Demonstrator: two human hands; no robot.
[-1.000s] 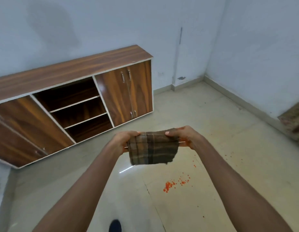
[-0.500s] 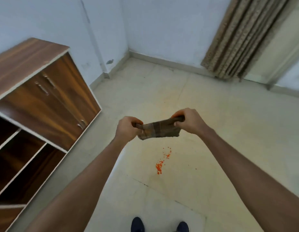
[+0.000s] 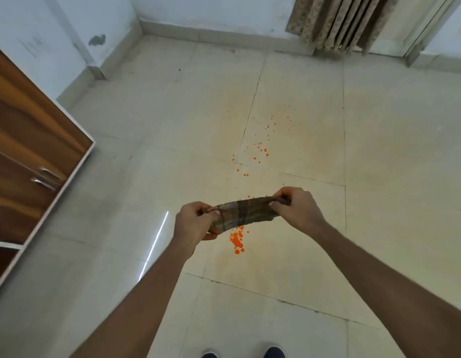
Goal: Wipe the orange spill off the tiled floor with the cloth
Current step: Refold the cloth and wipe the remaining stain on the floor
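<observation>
A: Above the tiled floor [image 3: 288,267], cloth position?
B: Plaid cloth [image 3: 243,212] stretched between left hand [image 3: 194,223] and right hand [image 3: 296,209], both gripping its ends, over the orange spill [image 3: 237,240].

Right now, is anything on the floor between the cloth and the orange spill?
Nothing visible. The plaid cloth, held by the left hand and right hand, hangs above the orange spill; only bare tiled floor surrounds it.
</observation>
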